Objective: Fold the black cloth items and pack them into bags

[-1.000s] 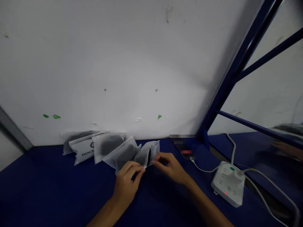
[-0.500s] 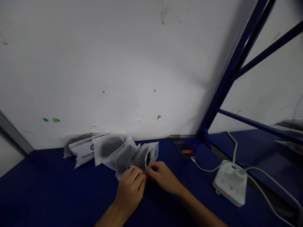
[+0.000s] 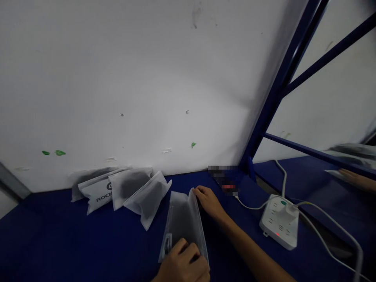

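Observation:
A translucent grey-white zip pouch (image 3: pixel 185 217) lies spread over the blue tabletop in front of me, with a small pale label at its lower left. The fingers of my left hand (image 3: pixel 185 263) curl over its near end and hold it. At the far right corner of the pouch, my right hand (image 3: pixel 209 201) pinches the edge between thumb and fingers. What is inside the pouch cannot be made out. To the left, several similar pouches (image 3: pixel 148 199) lean in an overlapping row against the white wall, one printed with dark letters starting "ROCK".
Right of my forearm sits a white power strip (image 3: pixel 280 221) with a red light and trailing cables. A pixelated dark device (image 3: pixel 226 184) on a white cable lies near the wall. Beyond the blue metal frame (image 3: pixel 274 98), another person's hand (image 3: pixel 358 180) touches a pale item.
The pouch has come away from the row toward me and now lies flatter. My left hand has moved nearer, my right hand slightly up and right. Another person's hand has appeared at right.

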`<state>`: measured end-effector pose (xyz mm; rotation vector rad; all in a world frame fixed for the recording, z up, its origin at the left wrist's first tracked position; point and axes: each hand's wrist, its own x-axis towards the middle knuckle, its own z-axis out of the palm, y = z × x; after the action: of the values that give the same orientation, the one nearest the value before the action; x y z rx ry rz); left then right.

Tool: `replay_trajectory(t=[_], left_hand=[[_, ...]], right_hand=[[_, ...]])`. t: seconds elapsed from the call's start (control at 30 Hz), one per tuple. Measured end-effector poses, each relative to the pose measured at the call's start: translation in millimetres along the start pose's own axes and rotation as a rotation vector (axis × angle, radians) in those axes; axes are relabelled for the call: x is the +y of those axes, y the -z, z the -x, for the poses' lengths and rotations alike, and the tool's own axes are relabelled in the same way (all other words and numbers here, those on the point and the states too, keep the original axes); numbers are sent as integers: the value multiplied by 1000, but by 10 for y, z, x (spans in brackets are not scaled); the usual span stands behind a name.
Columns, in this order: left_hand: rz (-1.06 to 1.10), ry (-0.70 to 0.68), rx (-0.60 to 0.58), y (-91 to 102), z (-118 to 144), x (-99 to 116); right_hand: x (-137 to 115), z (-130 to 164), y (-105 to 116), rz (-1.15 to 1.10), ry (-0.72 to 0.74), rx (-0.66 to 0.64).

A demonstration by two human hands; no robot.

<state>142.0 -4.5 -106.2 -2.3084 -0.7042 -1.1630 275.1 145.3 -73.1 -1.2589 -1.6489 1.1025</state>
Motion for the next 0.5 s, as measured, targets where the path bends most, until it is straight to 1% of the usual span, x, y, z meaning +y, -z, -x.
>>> replay_trajectory(t=[0.1,0.17,0.2,0.23,0.33,0.37,0.4,0.43,0.5], left_hand=[[-10,39,46,9,-52,-11],[17,69,48,49,-83,-45],[36,92,34,69,-90,-67],[53,118,11,88,-91,-90],[87,188,-37,114,-63,-156],[98,204,-43,114,-51,-173],[110,214,-42,113,-41,-186],[125,223,-37,112,-35,-195],[152,234,-34,116,-31,-206]], right_hand=[[-12,17,-51,-29,17,-26],[-42,65,-90,-70,24,-79],[-61,97,-105,-88,23,-142],[-82,135,-116,-105,18,-235],[-144,248,-128,-149,-18,-569],[-159,275,-126,-176,-36,-646],[-169,291,-120,-207,-52,-691],[-174,292,-109,-236,-70,-708],[-167,246,-68,-286,-107,-675]])
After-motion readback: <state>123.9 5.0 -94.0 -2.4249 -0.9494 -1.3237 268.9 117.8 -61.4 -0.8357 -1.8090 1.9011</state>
